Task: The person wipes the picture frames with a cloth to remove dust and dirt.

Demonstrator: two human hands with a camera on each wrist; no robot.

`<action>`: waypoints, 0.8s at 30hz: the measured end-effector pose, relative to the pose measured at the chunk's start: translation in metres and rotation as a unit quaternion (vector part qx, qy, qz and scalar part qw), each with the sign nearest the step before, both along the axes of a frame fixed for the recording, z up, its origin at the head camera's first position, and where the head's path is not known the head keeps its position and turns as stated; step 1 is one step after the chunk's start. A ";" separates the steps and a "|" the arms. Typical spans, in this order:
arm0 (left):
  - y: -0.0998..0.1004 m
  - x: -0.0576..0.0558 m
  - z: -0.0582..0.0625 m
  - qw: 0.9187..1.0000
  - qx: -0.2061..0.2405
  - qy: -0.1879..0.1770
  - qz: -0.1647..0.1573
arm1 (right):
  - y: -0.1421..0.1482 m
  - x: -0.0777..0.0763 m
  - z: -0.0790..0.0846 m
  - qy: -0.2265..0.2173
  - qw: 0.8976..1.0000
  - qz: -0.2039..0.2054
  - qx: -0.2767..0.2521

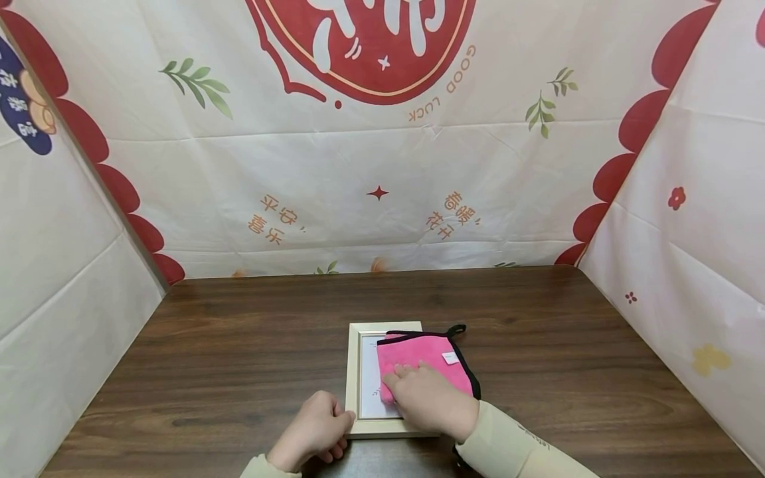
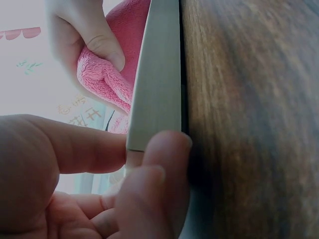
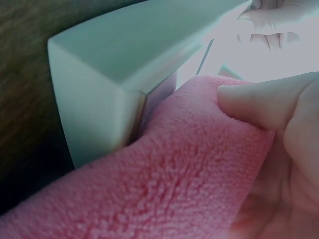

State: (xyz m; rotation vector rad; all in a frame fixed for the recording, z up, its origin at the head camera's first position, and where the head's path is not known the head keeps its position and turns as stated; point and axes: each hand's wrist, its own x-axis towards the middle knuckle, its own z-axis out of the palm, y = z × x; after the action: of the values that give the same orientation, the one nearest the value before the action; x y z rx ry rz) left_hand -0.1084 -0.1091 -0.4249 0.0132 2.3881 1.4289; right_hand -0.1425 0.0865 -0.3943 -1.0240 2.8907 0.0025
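A cream picture frame point(image 1: 354, 372) with a white sheet inside lies flat on the table, close to its front edge. At the frame's near left corner my left hand point(image 1: 319, 425) pinches the border between thumb and fingers. My right hand point(image 1: 430, 401) holds a folded pink cloth point(image 1: 421, 348) against the frame's face, its thumb point(image 2: 112, 55) over the fold in the left wrist view. The cloth has black edging, a hanging loop and a small white label. It covers the right part of the frame and spills past that side.
The dark wood-grain table point(image 1: 239, 345) extends around the frame. Behind it hangs a white printed fabric point(image 1: 335, 166) with red scalloped borders, and similar fabric panels stand along the left and right sides.
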 end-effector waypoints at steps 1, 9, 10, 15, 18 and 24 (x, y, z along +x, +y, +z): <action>0.000 0.000 0.000 1.000 -0.001 0.000 0.000 | 0.000 0.000 0.000 0.002 1.000 0.003 -0.001; 0.000 0.000 0.001 1.000 -0.002 0.004 -0.001 | 0.001 0.004 0.002 0.004 1.000 0.012 -0.010; 0.000 0.000 0.001 1.000 -0.002 0.005 -0.002 | 0.002 0.005 0.001 0.007 1.000 0.013 -0.010; 0.000 0.000 0.000 1.000 -0.003 0.007 -0.005 | 0.004 0.008 0.000 0.017 1.000 0.018 -0.008; 0.000 -0.001 0.000 1.000 -0.002 0.003 -0.006 | 0.004 0.011 0.000 0.024 1.000 0.018 -0.008; 0.000 0.000 0.000 1.000 -0.004 0.003 -0.003 | 0.003 0.014 -0.001 0.033 0.999 0.016 -0.006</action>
State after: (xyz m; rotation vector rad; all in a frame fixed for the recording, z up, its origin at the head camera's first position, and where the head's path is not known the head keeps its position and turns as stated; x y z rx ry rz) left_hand -0.1088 -0.1088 -0.4253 0.0217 2.3968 1.4176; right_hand -0.1289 0.0900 -0.3957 -1.0935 2.9367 0.0223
